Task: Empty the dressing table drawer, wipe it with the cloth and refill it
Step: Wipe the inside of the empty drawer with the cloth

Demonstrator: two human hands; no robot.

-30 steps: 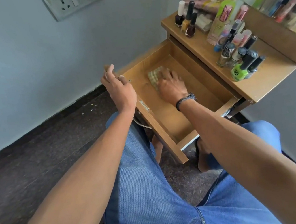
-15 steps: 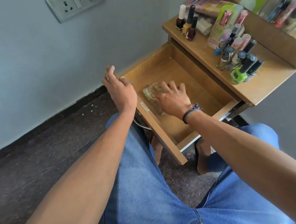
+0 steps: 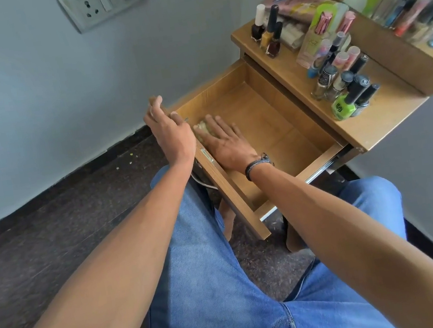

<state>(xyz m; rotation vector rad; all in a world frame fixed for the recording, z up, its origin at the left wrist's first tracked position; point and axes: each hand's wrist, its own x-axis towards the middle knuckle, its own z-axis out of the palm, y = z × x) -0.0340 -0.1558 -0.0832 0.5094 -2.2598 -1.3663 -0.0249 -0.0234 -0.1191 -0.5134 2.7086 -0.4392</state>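
- The drawer (image 3: 274, 127) of the dressing table (image 3: 372, 123) stands pulled out over the seated person's knees.
- The right hand (image 3: 225, 145) lies flat inside it, fingers straight, pressing the cloth (image 3: 202, 128) onto the drawer floor in the left corner behind the drawer front.
- The left hand (image 3: 171, 134) rests on the drawer front's top edge at that corner; I cannot tell whether it grips.
- Nail polish bottles (image 3: 341, 107) crowd the tabletop.
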